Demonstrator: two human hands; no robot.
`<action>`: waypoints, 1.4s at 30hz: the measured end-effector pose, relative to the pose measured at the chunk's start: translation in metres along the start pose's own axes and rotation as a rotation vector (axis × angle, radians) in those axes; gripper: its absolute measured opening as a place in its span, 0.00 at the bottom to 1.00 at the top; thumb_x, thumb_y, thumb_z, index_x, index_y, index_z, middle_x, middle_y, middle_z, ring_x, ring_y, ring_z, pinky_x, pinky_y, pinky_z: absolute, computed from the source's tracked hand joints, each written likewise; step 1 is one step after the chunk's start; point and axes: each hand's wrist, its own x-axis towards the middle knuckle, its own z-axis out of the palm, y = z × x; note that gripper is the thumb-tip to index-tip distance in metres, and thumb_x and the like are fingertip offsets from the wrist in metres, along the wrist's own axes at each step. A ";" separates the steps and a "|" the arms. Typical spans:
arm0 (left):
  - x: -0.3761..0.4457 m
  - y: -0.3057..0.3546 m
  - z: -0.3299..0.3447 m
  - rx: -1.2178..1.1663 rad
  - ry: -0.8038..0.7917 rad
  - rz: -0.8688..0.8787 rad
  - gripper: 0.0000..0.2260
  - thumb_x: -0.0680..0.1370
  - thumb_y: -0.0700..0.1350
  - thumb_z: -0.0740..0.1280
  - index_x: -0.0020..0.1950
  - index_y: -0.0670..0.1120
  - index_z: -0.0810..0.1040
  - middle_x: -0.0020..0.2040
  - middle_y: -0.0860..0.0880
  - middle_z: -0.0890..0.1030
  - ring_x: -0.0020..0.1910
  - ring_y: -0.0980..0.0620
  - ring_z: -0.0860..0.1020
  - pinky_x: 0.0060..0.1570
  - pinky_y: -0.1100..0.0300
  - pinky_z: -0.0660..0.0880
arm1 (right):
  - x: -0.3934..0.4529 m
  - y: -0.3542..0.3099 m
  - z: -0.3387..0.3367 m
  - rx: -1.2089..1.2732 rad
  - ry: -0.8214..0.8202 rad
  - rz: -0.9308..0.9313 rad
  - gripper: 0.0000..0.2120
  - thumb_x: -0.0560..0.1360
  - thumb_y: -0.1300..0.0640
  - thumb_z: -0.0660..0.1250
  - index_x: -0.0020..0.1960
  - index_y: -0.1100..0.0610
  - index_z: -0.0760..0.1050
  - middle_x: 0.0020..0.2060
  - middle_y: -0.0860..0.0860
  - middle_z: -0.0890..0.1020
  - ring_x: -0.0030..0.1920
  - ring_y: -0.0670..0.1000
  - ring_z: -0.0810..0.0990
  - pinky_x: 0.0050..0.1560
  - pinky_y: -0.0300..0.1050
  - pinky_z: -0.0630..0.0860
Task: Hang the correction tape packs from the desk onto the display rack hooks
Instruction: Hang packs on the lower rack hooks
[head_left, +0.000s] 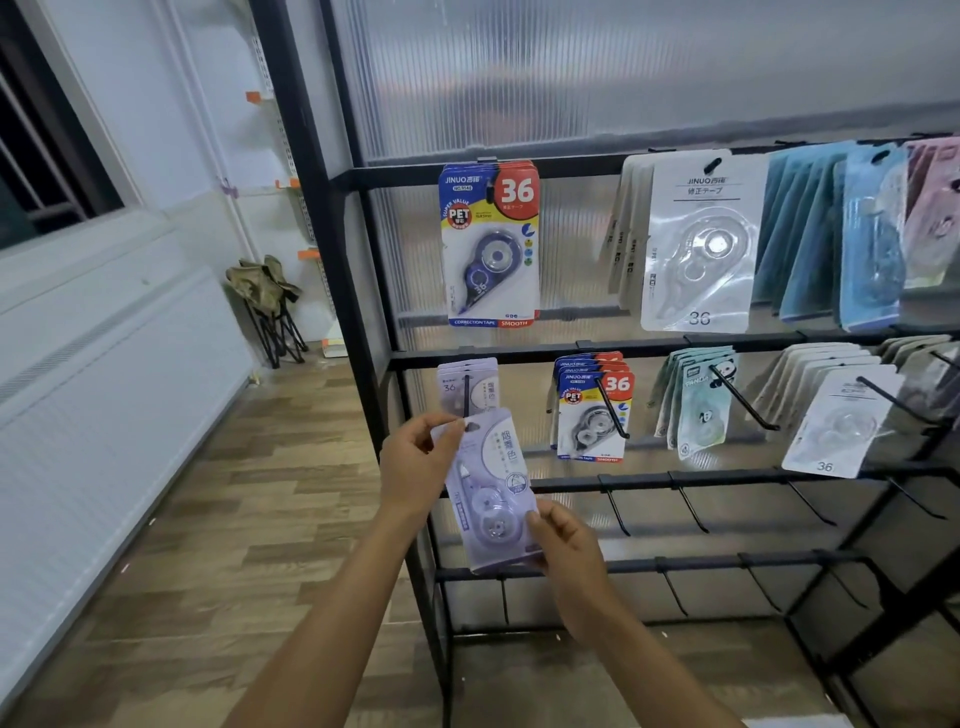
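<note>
Two hands are holding one lilac pack of correction tape in front of the black rack. My left hand is pinching the pack's top left corner between thumb and fingers, and my right hand is gripping its lower right edge, fingers curled behind the card. The pack is tilting a little, its top leaning toward the left hand. Just above the left hand's fingertips, a black hook is pointing out of the rack, and the pack's hanging hole is sitting right at the hook's tip; I cannot tell whether the tip is already inside the hole. Behind that hook, matching lilac packs are hanging in a small stack. Up and to the right of the right hand, blue and red packs marked 36 are hanging on the next hook, with pale green panda packs and white packs further right. High above both hands, a larger blue pack is hanging on the upper bar. Level with the right hand and to its right, several bare hooks are sticking out from the lower bars.
</note>
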 end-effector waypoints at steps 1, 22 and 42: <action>-0.002 -0.001 -0.001 -0.002 -0.003 -0.012 0.08 0.76 0.45 0.70 0.40 0.58 0.82 0.37 0.52 0.84 0.39 0.49 0.83 0.41 0.47 0.81 | -0.001 0.001 -0.001 -0.020 -0.001 0.001 0.09 0.80 0.60 0.59 0.50 0.60 0.78 0.44 0.54 0.85 0.43 0.51 0.84 0.40 0.39 0.79; 0.009 -0.025 -0.006 0.129 -0.049 -0.052 0.05 0.76 0.46 0.70 0.42 0.56 0.79 0.39 0.54 0.83 0.40 0.54 0.83 0.39 0.51 0.82 | 0.023 0.026 0.001 -0.079 0.038 0.141 0.08 0.79 0.61 0.61 0.51 0.59 0.79 0.47 0.55 0.83 0.46 0.53 0.82 0.42 0.42 0.79; 0.109 -0.050 0.028 0.388 0.144 -0.006 0.11 0.74 0.52 0.72 0.53 0.52 0.75 0.48 0.55 0.77 0.45 0.58 0.76 0.41 0.69 0.73 | 0.172 0.035 0.029 -0.549 0.379 0.167 0.11 0.79 0.52 0.62 0.52 0.60 0.78 0.44 0.55 0.80 0.47 0.55 0.78 0.49 0.51 0.75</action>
